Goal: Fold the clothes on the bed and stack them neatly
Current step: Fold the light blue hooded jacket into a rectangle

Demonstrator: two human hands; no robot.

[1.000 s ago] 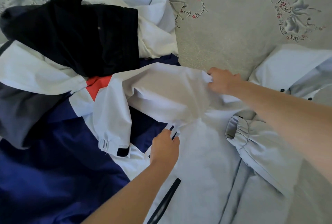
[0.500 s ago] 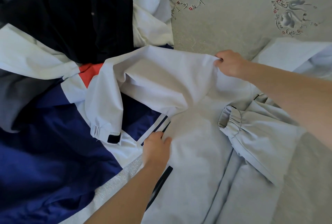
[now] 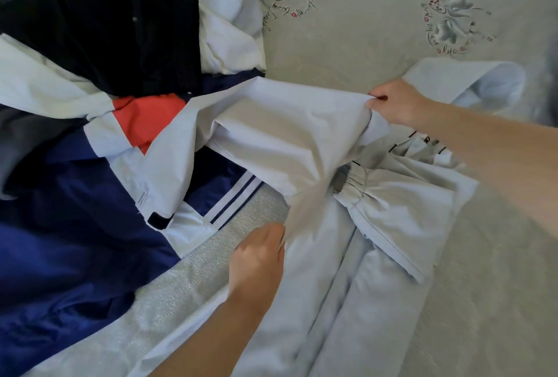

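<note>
A pale grey-white jacket lies spread across the bed in front of me, one elastic-cuffed sleeve folded over its middle. My right hand pinches the jacket's upper fabric at the shoulder and holds it raised. My left hand grips the jacket's left edge lower down. Its other sleeve trails left over the pile of unfolded clothes.
The pile at left holds a black garment, a navy, white and red jacket and white clothes. The grey patterned bedspread shows bare at upper right and lower right.
Both hands have pulled the pale jacket to the right, away from the pile. A strip of bedspread now shows between the jacket and the navy garment.
</note>
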